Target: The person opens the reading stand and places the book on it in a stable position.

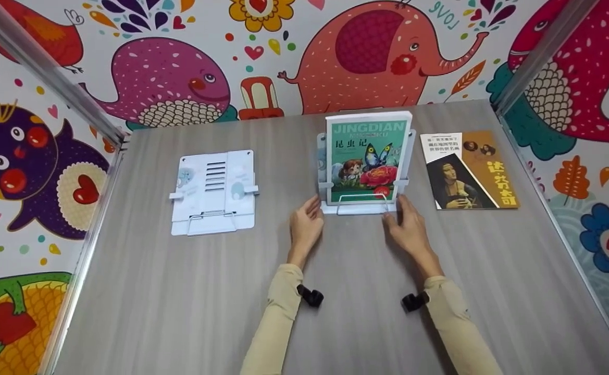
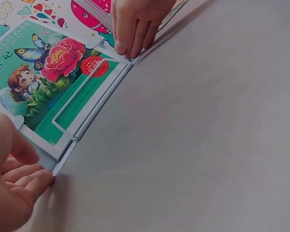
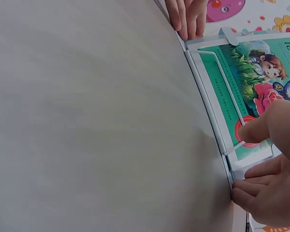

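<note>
A green-covered book (image 1: 367, 156) with a butterfly and a flower on its front stands propped on a pale book stand (image 1: 330, 209). A wire holder (image 2: 63, 126) crosses the book's lower front. My left hand (image 1: 306, 225) touches the stand's left base corner with its fingertips. At the right base corner, my right hand (image 1: 411, 229) has its fingers against the stand's side. In the right wrist view, the right thumb (image 3: 261, 131) reaches over the book's red seal, close to the wire. Neither hand appears to curl round anything.
A second pale book stand (image 1: 215, 192) lies flat on the wooden table (image 1: 179, 297) to the left. On the right lies another book (image 1: 471, 172) with a portrait cover. Cartoon-printed walls (image 1: 262, 52) and metal frame posts (image 1: 49, 73) enclose the table.
</note>
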Motion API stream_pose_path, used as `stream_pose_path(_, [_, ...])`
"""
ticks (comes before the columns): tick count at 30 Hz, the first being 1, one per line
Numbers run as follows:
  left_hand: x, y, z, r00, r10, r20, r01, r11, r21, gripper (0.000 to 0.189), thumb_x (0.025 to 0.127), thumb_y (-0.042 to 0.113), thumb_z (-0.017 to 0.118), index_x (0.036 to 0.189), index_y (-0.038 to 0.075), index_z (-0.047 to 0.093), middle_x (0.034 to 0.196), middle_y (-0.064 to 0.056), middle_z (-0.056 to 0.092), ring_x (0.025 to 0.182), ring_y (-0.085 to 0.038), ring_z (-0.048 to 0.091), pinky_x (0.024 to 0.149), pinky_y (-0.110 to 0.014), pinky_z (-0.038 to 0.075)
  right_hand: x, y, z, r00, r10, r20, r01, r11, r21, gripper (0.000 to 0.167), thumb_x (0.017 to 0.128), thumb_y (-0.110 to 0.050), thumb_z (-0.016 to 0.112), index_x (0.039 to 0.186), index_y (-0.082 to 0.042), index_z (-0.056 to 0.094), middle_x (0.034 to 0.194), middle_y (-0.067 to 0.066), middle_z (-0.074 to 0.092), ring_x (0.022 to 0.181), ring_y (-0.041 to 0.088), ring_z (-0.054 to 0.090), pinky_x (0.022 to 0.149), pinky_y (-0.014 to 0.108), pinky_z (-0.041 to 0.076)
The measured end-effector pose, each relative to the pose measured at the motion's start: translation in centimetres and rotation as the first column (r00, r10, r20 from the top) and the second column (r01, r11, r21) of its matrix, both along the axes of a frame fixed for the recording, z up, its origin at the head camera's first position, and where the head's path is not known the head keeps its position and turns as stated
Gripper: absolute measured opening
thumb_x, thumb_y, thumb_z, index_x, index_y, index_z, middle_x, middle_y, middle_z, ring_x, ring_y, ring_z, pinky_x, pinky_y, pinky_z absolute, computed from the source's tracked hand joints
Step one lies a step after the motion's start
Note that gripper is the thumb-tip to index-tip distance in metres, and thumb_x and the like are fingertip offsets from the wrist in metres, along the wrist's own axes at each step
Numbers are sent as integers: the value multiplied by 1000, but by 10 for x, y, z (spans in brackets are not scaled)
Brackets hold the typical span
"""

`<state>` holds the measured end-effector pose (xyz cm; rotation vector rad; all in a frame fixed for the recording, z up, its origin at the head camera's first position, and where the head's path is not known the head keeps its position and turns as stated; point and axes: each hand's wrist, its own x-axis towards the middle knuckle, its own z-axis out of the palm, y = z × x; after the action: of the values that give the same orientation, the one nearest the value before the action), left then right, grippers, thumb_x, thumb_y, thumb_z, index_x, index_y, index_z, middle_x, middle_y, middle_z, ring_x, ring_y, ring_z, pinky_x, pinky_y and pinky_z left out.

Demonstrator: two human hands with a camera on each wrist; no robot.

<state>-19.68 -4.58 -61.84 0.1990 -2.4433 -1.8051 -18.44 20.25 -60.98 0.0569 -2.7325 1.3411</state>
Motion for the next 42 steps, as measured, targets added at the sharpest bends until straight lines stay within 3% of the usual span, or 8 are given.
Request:
stream_pose_path(8, [-20,14,0,995,-85,44,83,995,58,46,96,-1,56,141,-2,56,141,-20,60,130,-30,60,107,-36,50,-27,17,1,1000,-17,1,17,1000,18,47,96,-6,60,140,6,50,136,30,57,129,44,54,114,58,38])
stream_pose_path(13, [-32,23,1,983,-170,65,160,978,135,54,96,-2,52,149,-3,45,151,-22,49,140,-31,50,114,-37,44,-42,25,1,999,-17,33,17,1000,26,53,98,-9,57,146,9,42,143,33,50,136,45,47,118,56,33])
stream_pose_path(19, [-41,35,3,968,-241,63,231,964,133,63,96,-1,50,156,-1,32,160,-20,37,148,-29,39,118,-36,39,-57,34,0,999,-11,46,9,999,38,54,99,-12,57,148,6,40,142,32,52,134,44,49,116,55,34])
stream_pose_path(22, [-43,40,4,965,-255,67,245,962,119,65,96,1,49,158,1,28,163,-18,34,149,-30,38,118,-37,38,-61,37,1,996,-4,87,0,999,52,62,101,-15,54,154,7,30,154,31,40,144,43,39,122,54,27])
stream_pose_path(28, [-39,36,4,951,-291,108,280,954,105,63,99,4,49,159,3,29,164,-17,33,148,-30,39,120,-37,37,-55,37,1,984,36,176,-51,995,84,76,103,-21,51,157,12,9,165,33,8,155,45,9,126,60,0])
stream_pose_path(32, [-32,19,7,946,-305,110,292,949,121,59,99,2,49,156,-1,33,161,-20,36,149,-30,37,120,-36,37,-36,21,5,974,52,218,-67,996,58,81,103,-20,52,154,17,1,164,36,0,155,47,2,126,60,-3])
stream_pose_path(38, [-13,-23,7,964,-263,45,256,959,118,50,100,-3,47,150,-5,41,156,-23,44,145,-33,43,118,-39,39,-12,-35,15,953,168,250,-152,985,-83,83,103,-28,56,158,10,6,159,37,25,152,43,23,127,51,13])
stream_pose_path(42, [-2,-57,6,997,-59,-47,65,989,136,39,99,-8,46,136,-5,57,137,-24,62,128,-34,60,108,-40,51,-9,-79,15,925,291,245,-267,955,-127,80,103,-29,56,159,7,12,144,38,47,144,43,40,127,49,16])
